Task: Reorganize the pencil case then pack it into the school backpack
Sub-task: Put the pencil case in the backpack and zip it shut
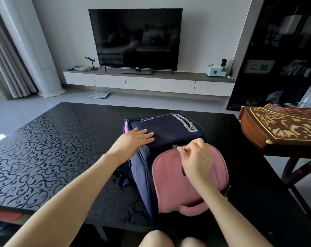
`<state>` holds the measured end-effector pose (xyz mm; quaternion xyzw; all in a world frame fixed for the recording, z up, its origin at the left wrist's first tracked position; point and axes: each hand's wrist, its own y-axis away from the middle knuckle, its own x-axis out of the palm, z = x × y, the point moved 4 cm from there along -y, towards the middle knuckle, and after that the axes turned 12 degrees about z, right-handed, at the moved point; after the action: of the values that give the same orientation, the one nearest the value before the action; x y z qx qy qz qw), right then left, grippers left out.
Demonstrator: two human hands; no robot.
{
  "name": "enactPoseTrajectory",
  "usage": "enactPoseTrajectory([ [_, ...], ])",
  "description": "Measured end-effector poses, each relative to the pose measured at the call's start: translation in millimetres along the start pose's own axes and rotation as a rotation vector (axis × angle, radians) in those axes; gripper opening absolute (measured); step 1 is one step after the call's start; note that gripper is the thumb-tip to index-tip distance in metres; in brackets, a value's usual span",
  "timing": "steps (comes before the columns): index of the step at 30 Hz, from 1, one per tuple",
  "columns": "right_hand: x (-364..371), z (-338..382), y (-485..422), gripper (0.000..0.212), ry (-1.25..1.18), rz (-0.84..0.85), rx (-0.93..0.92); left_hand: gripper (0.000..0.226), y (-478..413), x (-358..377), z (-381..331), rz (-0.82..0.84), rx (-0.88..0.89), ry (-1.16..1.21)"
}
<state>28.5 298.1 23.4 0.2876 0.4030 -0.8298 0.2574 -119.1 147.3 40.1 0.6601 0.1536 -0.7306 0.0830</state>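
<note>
Past the knees (170,240), I see the right hand (195,161) pinching the zipper pull (179,147) on the backpack (169,131), probably closing it. The left hand (133,139) presses flat, fingers straight, steadying it. The pencil case is unseen, probably inside.

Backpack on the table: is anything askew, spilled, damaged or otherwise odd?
Nothing stands out. The backpack sits intact on the table. The left hand lies flat on its navy front, and the right hand pinches a zipper pull at the pink panel. Nothing is spilled.
</note>
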Motion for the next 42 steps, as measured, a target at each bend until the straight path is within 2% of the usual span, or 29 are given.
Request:
enactPoseTrajectory([
  [2,12.9,12.3,6.4,0.031,-0.036,-0.010,-0.005,0.058,-7.8,-3.7,-9.3,0.078,-0.115,0.028],
  [4,21.7,25.8,15.5,0.028,-0.071,-0.004,-0.047,0.059,-13.0,-5.7,-29.3,0.090,-0.166,0.158],
  [6,21.3,29.8,19.2,0.028,-0.071,0.024,-0.073,0.059,-15.1,3.1,-48.2,0.127,-0.119,0.246],
  [8,14.2,23.7,21.5,0.025,-0.060,0.032,-0.094,0.053,-16.5,17.6,-49.5,0.144,-0.070,0.144],
  [11,0.1,4.8,29.3,0.025,-0.019,0.059,-0.136,0.066,-14.7,22.4,-48.6,0.067,0.022,0.080],
  [12,-5.4,-3.9,31.7,0.025,0.000,0.054,-0.143,0.064,-11.4,21.7,-51.1,0.030,0.060,0.055],
  [15,-27.9,-54.1,25.7,0.024,0.058,-0.013,0.016,0.050,-2.2,28.1,-49.0,-0.077,0.134,0.029],
  [17,-42.2,-89.6,15.1,0.024,0.071,-0.022,0.155,0.049,3.0,31.1,-41.1,-0.082,0.157,0.075],
  [20,-41.5,-114.9,-11.9,0.021,0.107,0.067,0.198,0.048,2.0,34.4,-37.9,-0.088,0.180,0.085],
  [25,-10.2,-126.5,-73.7,0.017,0.031,0.211,0.212,0.045,-1.5,40.5,-39.3,-0.093,0.212,0.077],
  [29,12.3,-130.4,-85.8,0.025,0.007,0.349,0.309,0.053,-7.8,42.1,-39.2,-0.037,0.178,0.073],
  [32,-3.2,-124.8,-60.2,0.040,-0.040,0.385,0.377,0.060,-5.8,31.7,-35.4,-0.028,0.115,0.214],
  [34,-20.9,-118.3,-26.1,0.054,-0.023,0.436,0.393,0.062,4.8,22.8,-22.5,-0.096,0.040,0.254],
  [35,-28.4,-115.8,-5.8,0.059,-0.019,0.494,0.399,0.065,12.6,21.2,-13.4,-0.111,-0.003,0.248],
  [37,-33.9,-117.2,35.0,0.066,-0.060,0.657,0.437,0.065,29.5,24.9,2.5,-0.034,-0.034,0.253],
  [39,-33.2,-121.5,64.7,0.067,-0.141,0.755,0.473,0.062,44.1,31.3,6.0,0.057,0.001,0.203],
  [42,-29.3,-119.8,73.5,0.049,-0.147,0.651,0.459,0.051,44.4,28.9,-1.6,0.052,0.012,-0.006],
])
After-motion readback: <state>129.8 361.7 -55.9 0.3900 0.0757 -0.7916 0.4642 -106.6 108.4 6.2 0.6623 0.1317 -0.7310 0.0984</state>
